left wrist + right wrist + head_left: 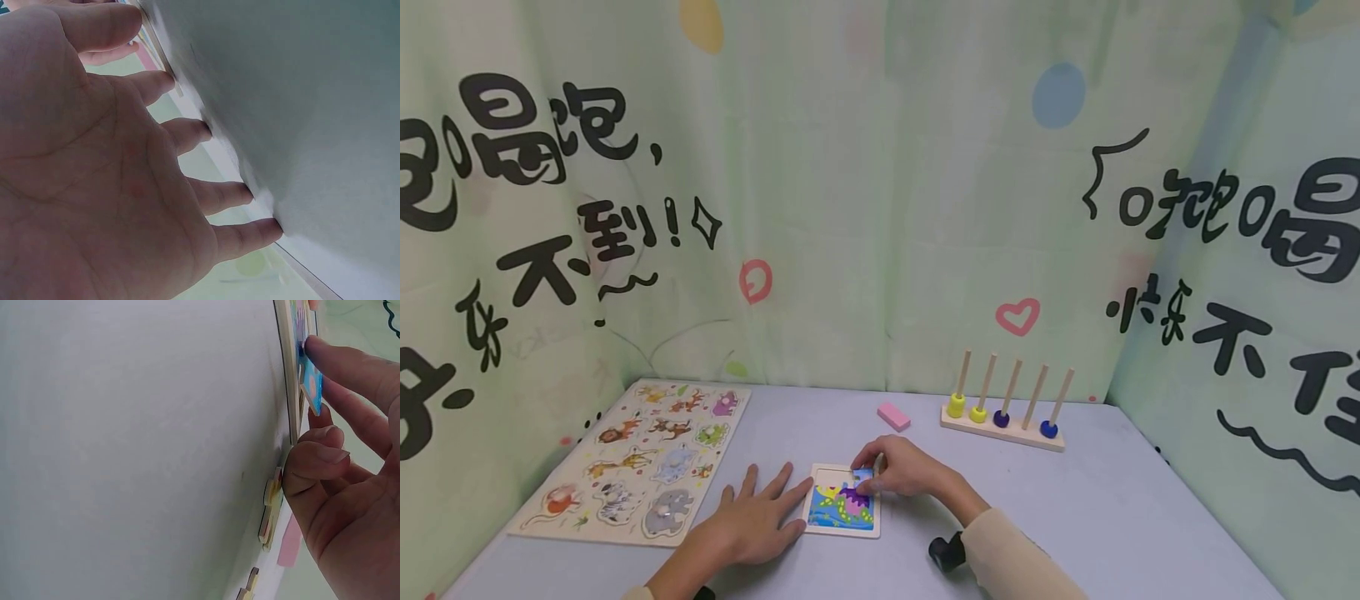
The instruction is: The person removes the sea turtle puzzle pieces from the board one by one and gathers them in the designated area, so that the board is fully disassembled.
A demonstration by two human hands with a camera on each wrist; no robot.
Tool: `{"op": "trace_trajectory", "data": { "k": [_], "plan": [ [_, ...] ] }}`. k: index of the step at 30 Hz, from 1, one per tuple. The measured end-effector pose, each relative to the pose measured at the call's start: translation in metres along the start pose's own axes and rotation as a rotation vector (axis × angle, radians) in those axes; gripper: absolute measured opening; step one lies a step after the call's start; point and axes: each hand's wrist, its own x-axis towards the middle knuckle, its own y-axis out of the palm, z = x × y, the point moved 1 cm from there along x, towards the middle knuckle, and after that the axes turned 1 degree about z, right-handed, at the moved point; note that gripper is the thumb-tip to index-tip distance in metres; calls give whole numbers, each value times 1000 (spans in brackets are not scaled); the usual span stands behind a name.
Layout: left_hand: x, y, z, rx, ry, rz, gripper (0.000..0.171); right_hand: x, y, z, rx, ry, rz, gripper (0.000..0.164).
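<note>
A small jigsaw puzzle in a wooden tray (812, 471) lies before me, its picture blue, purple and yellow. My left hand (752, 522) is spread flat beside it, with index finger and thumb at the tray's left edge; in the left wrist view the fingertips (272, 230) press on the table. At the upper right corner of the tray, my right hand (904, 468) pinches a blue puzzle piece (862, 477). The right wrist view shows this puzzle piece (313, 387) tilted, one edge raised, between thumb and fingers. The tray's upper left part shows bare wood.
A large animal peg puzzle board (647, 450) lies at the left. Behind the right hand are a pink block (893, 417) and a bead stacker (1000, 425) with yellow and blue beads. Thin wooden pieces (270, 512) lie on the table near the right hand. Printed curtains stand around the table.
</note>
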Motion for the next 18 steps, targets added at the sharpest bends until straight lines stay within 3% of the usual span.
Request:
{"op": "trace_trajectory", "data": {
  "k": [6,18],
  "plan": [
    [-1,-2,-2,8,-5,2,62,-1,0,0,-8,-42,-8,19],
    [1,1,0,5,-7,-2,62,-2,-3,-4,5,-21,-44,19]
  ]
}}
